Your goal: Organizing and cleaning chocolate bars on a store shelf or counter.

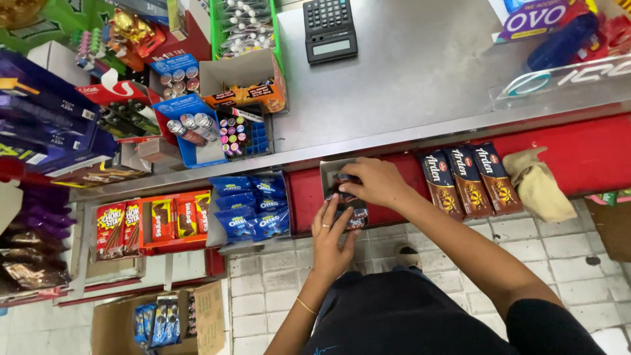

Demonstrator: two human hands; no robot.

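Observation:
My right hand rests on top of small dark brown snack packets that sit in a grey open box on a red shelf. My left hand presses its fingers against the front of the same packets from below. Both hands grip the stack together. A gold bangle circles my left wrist.
Blue biscuit packs lie left of the box, brown biscuit packs and a tan cloth to its right. Above is a steel counter with a calculator. A cardboard carton stands on the tiled floor.

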